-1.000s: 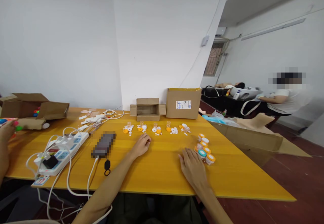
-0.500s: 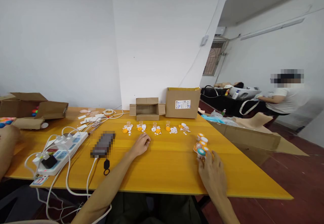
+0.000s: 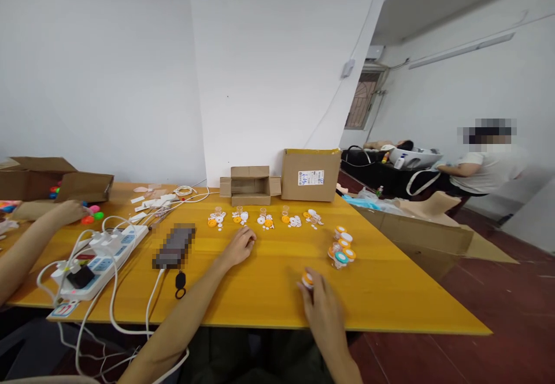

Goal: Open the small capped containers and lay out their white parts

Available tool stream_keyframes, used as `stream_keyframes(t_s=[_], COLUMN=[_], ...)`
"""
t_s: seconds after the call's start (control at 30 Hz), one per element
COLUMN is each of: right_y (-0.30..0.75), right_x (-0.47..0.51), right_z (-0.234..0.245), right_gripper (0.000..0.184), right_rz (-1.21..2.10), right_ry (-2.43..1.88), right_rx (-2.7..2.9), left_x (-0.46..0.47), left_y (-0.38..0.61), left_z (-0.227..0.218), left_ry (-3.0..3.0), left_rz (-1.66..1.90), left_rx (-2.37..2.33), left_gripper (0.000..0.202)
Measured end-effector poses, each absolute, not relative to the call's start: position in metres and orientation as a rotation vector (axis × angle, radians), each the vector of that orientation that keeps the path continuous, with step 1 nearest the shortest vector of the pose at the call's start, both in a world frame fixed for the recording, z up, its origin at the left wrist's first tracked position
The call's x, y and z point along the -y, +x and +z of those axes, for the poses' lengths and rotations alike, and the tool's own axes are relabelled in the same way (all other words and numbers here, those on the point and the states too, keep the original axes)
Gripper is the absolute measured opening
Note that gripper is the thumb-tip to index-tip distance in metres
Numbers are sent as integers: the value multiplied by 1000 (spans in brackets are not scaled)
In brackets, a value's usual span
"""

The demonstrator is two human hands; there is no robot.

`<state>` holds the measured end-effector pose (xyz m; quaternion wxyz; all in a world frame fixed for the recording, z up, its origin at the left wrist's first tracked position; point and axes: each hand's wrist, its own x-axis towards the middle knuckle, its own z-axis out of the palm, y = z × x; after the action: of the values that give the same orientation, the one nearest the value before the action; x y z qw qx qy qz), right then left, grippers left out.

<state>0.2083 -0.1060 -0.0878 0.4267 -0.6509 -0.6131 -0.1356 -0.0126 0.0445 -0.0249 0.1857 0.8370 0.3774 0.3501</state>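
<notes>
My right hand [image 3: 323,309] grips a small jar with an orange lid [image 3: 307,280] near the front edge of the yellow table [image 3: 269,280]. A cluster of similar small jars [image 3: 341,246] with orange, white and teal lids stands to its right. My left hand [image 3: 240,246] rests on the table with curled fingers and holds nothing. Just beyond it lie a row of little piles of orange and white parts [image 3: 264,219].
A power strip [image 3: 97,257] with white cables, a dark phone [image 3: 173,248] and a black fob [image 3: 180,284] lie left. Cardboard boxes [image 3: 310,174] stand at the back. Another person's hand [image 3: 65,213] reaches over coloured pieces at far left. A seated person [image 3: 485,164] is at right.
My right hand went to the jar cluster, took one orange-lidded jar and drew it left toward the front edge. The other person's hand at far left moved onto the table.
</notes>
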Motion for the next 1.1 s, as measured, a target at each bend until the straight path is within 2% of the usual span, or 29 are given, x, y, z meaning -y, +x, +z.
stream_keyframes(t_s=[0.13,0.27,0.4,0.63,0.8,1.1], right_y=[171,150,136,131,144,218], right_x=[85,52,15,-10,-1,5], right_z=[-77,-61,-47,-41,-38,-3], right_gripper=[31,37,41,22,25,36], right_rz=[-211,-144,75,280,214,-239], right_ry=[-1465,-1459,-1527,-1425,-1404,-1728], right_rx=[1743,1857,1840,1839,1988,2133], left_x=[-44,-41,-36,-33,-32,-36], left_y=[-12,-11,-11,-10,-11,-10], left_z=[-21,-14,-9,-7,-9,-13], left_ry=[2262,2090,1995,2045,2147,2137], left_rz=[988,981,935,935,931,934], left_rx=[-1052,-976,-851,-847,-883,-956], left_gripper=[16,35,49,40,36,32])
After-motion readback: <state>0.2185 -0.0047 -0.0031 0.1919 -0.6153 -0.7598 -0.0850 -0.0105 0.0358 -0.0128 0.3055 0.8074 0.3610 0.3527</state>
